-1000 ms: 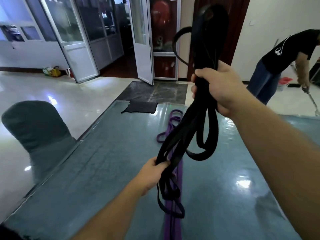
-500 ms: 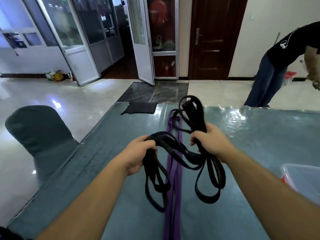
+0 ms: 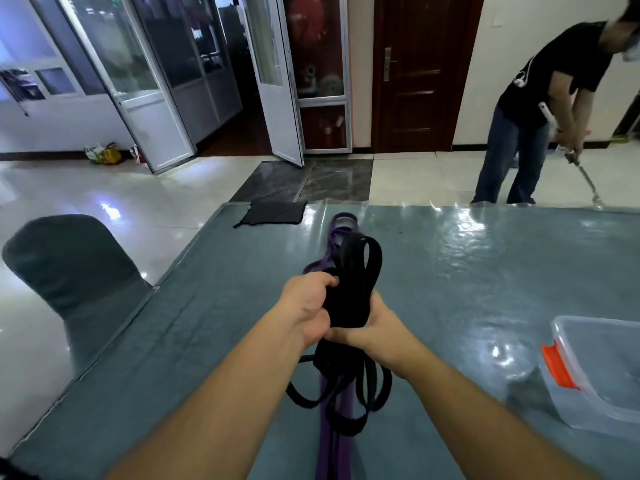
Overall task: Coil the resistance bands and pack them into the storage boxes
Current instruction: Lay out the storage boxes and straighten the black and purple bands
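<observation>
A black resistance band [image 3: 349, 303] is bunched into a folded bundle above the middle of the table. My left hand [image 3: 308, 310] grips the bundle from the left, and my right hand [image 3: 375, 330] grips it from the right and below, the two hands touching. Loops of the black band stick up past my fingers and hang down under them. A purple resistance band [image 3: 334, 441] lies stretched lengthwise on the table beneath my hands. A clear plastic storage box [image 3: 568, 403] with an orange latch sits open at the table's right edge.
The table [image 3: 467, 282] has a glossy grey-blue cover. A dark cloth [image 3: 273, 213] lies at its far edge. A covered chair [image 3: 69, 271] stands to the left. A person [image 3: 540, 109] in a black shirt mops the floor beyond the far right corner.
My hands have come together from holding the black band spread apart, gathering its loops into one tight bundle. One second ago my right hand held the band high in the air.
</observation>
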{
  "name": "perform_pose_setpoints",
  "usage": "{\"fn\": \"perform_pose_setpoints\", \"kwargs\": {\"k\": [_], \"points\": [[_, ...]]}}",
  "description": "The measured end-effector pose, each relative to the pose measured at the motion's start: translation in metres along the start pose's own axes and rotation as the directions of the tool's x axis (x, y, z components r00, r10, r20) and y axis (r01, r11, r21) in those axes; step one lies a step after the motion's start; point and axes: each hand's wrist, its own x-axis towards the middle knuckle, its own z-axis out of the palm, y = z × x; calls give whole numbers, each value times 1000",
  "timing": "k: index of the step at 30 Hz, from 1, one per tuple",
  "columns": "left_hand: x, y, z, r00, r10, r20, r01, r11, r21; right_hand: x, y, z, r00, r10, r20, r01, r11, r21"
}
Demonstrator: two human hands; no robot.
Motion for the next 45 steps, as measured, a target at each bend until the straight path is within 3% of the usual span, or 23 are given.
{"fn": "perform_pose_setpoints", "kwargs": {"k": [4, 8, 11, 14, 18, 23, 32, 38, 45], "points": [[3, -16, 10, 1000, -5, 0, 5, 999, -33, -7, 9, -4, 999, -26, -32, 27, 999, 38], [4, -27, 20, 992, -48, 119, 52, 998, -32, -14, 24, -2, 976, 24, -215, 0, 994, 109], [3, -27, 23, 981, -63, 182, 33, 986, 163, -23, 33, -3, 939, 100, -330, -45, 984, 170], [6, -25, 16, 967, -100, 235, -5, 913, 409, -34, 40, -8, 894, 155, -421, -95, 982, 162], [14, -29, 2, 947, -137, 290, -47, 836, 547, -45, 50, -4, 844, 152, -515, -149, 988, 48], [33, -41, -19, 935, -84, 345, -200, 680, 706, -74, 62, 1, 731, 200, -652, -278, 960, -18], [22, -101, -13, 808, -312, 500, -337, 453, 825, -157, 83, -8, 519, 247, -819, -452, 892, -18], [-5, -136, 24, 725, -345, 596, -513, 307, 802, -217, 86, -32, 395, 249, -884, -502, 865, 19], [-36, -193, 96, 658, -351, 666, -718, -27, 695, -301, 96, -78, 266, 267, -926, -528, 844, 91]]}}
